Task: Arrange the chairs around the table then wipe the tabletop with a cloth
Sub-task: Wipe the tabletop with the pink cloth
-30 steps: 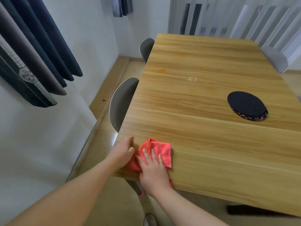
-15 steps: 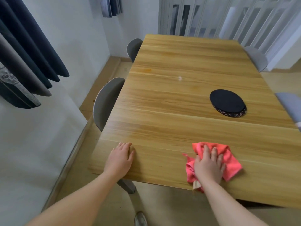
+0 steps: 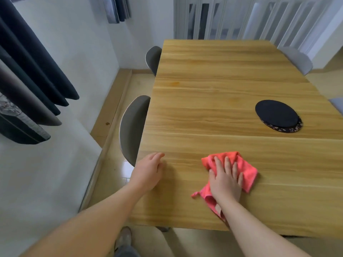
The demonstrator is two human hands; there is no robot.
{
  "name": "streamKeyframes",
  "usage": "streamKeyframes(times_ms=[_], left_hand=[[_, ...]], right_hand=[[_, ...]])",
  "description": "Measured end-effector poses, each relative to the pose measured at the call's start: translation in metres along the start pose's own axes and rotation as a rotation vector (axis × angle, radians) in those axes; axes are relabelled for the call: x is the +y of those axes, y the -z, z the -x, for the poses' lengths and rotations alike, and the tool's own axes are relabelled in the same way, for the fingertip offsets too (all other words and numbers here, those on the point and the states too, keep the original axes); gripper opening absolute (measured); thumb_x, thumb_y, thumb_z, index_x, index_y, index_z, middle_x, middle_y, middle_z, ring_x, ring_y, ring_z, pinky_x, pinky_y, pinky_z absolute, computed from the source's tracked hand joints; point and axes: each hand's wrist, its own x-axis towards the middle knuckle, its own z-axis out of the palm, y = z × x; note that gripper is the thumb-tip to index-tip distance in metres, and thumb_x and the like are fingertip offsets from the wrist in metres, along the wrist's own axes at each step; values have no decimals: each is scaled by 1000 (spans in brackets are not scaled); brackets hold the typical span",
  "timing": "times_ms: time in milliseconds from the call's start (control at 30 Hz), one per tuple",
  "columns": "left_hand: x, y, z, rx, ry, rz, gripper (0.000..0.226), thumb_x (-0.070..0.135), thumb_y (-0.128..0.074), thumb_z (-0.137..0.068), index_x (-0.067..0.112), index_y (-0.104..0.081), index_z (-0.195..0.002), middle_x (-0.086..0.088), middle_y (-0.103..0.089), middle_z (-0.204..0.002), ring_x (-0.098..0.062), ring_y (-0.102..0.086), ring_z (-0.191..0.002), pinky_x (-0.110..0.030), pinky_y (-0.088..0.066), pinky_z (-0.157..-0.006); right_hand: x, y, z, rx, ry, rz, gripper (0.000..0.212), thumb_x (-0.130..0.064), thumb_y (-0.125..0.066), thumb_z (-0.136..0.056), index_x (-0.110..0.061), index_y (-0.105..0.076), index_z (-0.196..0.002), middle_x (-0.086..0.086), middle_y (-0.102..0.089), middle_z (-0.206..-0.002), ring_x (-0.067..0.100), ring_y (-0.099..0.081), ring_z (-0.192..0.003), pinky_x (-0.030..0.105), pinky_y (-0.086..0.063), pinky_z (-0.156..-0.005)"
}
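Observation:
A long wooden table (image 3: 213, 112) fills the middle of the view. My right hand (image 3: 225, 178) lies flat on a crumpled coral-red cloth (image 3: 247, 167), pressing it onto the tabletop near the front edge. My left hand (image 3: 148, 171) rests palm down on the table's near left corner, fingers loosely apart, holding nothing. Two grey chairs are pushed in along the left side, one near (image 3: 132, 127) and one far (image 3: 153, 58). On the right side, another grey chair (image 3: 298, 59) stands at the far corner, and the edge of a further chair (image 3: 336, 105) shows.
A stack of round dark mats (image 3: 278, 116) lies on the right half of the table. Dark curtains (image 3: 33, 75) hang against the white wall at left, with a narrow strip of floor (image 3: 118, 115) between wall and chairs. White folding doors (image 3: 250, 17) stand behind the far end.
My right hand slid the cloth from the near left corner out to the right along the front edge, then a little back left and farther onto the table. My left hand stayed at the corner.

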Motion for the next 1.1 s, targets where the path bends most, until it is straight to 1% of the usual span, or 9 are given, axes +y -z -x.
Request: streamKeyframes(times_ms=[67,167,233,367,500,667,834,967,1100], left_hand=[[-11,10,-15,-7,-52,-16,42,20,-36,-100,22,-40,-141,7,-43,-145,-18,-46,-126,-24,-34,-96],[-48,34,-40,-37,-158,-1,42,18,-37,-98,22,-42,-139,6,-45,-144,-20,-47,-125,-27,-36,-99],[-56,42,-43,-65,-191,-13,41,18,-37,-98,23,-43,-139,7,-44,-144,-20,-46,-126,-30,-38,-100],[-100,70,-72,-142,-308,-45,41,20,-36,-99,26,-42,-139,11,-40,-146,-20,-49,-122,-30,-41,-97],[-111,76,-92,-215,-463,-87,44,23,-40,-99,23,-36,-143,8,-38,-147,-16,-45,-126,-29,-35,-105],[-113,72,-116,-263,-584,-158,49,28,-41,-98,24,-31,-146,9,-31,-151,-14,-22,-142,-28,-22,-114],[-100,68,-168,-336,-700,-307,49,34,-37,-99,27,-27,-146,9,-25,-153,-14,-10,-146,-29,-16,-114],[-79,67,-212,-394,-734,-394,53,39,-33,-100,27,-17,-149,8,-13,-158,-16,-1,-147,-32,-11,-117],[-60,75,-241,-470,-788,-481,57,42,-31,-100,27,-10,-151,8,-4,-159,-16,5,-147,-34,-7,-119]], right_hand=[[-36,-7,2,39,-107,-34,52,-44,-20,-101,-35,-8,-151,-3,4,-160,24,6,-147,42,3,-118],[-114,-33,16,13,31,-75,50,-42,-21,-101,-36,-13,-150,-7,-1,-160,19,6,-147,39,4,-118],[-130,-42,29,2,101,-56,49,-42,-21,-101,-37,-13,-150,-9,-1,-159,17,7,-147,38,5,-118],[-152,-50,35,62,-130,-26,52,-45,-22,-100,-38,-10,-150,-8,0,-160,18,5,-147,38,2,-118],[-166,-53,44,91,-381,-40,56,-49,-23,-99,-34,-8,-151,-3,0,-160,23,3,-147,40,-3,-118],[-182,-51,37,103,-444,43,58,-49,-23,-98,-33,-6,-151,2,-1,-160,29,1,-147,44,-4,-117],[-183,-47,-12,133,-551,10,58,-48,-26,-98,-31,-10,-151,5,-5,-160,32,-3,-146,46,-3,-117],[-187,-49,-49,267,-634,-14,55,-40,-61,-85,-22,-52,-136,16,-44,-144,42,-39,-133,56,-28,-107],[-195,-50,-75,310,-730,-12,55,-36,-73,-74,-18,-62,-125,19,-55,-133,45,-49,-123,60,-34,-100]])
